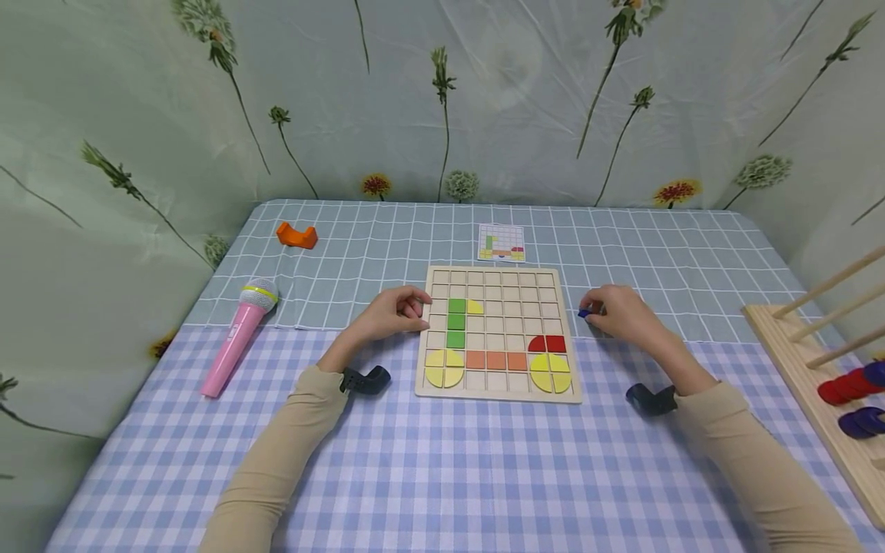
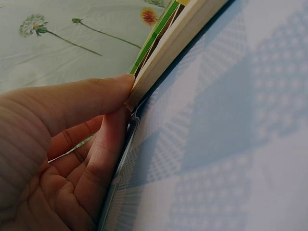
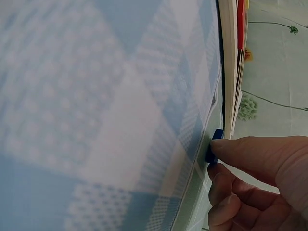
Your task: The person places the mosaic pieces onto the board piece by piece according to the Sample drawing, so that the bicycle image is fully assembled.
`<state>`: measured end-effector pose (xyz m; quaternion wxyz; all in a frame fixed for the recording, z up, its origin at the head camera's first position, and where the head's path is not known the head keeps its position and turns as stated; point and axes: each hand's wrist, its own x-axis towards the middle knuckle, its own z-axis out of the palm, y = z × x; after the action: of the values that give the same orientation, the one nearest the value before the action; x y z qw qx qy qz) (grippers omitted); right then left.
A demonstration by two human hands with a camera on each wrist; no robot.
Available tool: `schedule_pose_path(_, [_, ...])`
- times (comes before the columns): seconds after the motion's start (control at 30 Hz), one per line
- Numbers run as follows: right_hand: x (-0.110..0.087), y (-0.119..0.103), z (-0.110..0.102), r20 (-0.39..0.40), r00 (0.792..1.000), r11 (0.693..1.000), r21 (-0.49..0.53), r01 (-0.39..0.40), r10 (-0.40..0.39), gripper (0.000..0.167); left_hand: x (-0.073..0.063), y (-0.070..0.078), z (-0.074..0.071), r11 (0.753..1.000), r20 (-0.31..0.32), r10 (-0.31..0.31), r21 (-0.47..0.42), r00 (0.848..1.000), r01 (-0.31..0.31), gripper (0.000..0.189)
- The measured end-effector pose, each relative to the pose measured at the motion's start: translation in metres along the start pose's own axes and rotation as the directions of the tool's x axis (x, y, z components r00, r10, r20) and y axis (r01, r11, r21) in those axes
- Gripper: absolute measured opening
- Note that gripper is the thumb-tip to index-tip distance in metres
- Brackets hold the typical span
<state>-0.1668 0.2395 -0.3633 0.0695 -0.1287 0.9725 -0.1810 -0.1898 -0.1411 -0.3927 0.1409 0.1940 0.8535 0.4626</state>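
A square wooden grid board (image 1: 499, 384) lies on the table, with green squares (image 1: 456, 322), orange squares (image 1: 495, 360), red pieces (image 1: 555, 344) and yellow quarter-circles (image 1: 551, 372) in its cells. At the board's left edge, my left hand (image 1: 396, 313) pinches the rim; in the left wrist view the thumb is on top and a finger lies against the side. Right of the board, my right hand (image 1: 620, 311) holds a small blue piece (image 3: 214, 146) between thumb and fingertip, close to the tabletop. The blue piece's full shape is hidden by the fingers.
Behind the board lies a pattern card (image 1: 501, 243). A pink microphone (image 1: 236, 338) and an orange holder-like block (image 1: 297, 236) lie at the left. A wooden bead rack (image 1: 795, 346) with red and blue beads stands at the right edge, near my right forearm.
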Motion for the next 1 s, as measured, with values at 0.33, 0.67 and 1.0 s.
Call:
schedule_pose_path(0.33, [-0.005, 0.002, -0.001, 0.023, 0.999, 1.0, 0.008, -0.026, 0.026, 0.012, 0.0, -0.001, 0.002, 1.0, 0.001, -0.005, -0.001, 1.0, 0.005, 0.039])
schedule_pose_path(0.67, [-0.02, -0.003, -0.003, -0.04, 0.999, 1.0, -0.012, -0.004, 0.004, 0.022, -0.001, 0.0, -0.001, 1.0, -0.005, 0.01, 0.001, 1.0, -0.01, 0.04])
schedule_pose_path(1.0, [-0.036, -0.021, 0.004, -0.162, 0.987, 0.99, 0.135, 0.045, -0.023, 0.011, 0.0, 0.0, 0.0, 1.0, 0.001, 0.002, -0.011, 1.0, -0.002, 0.04])
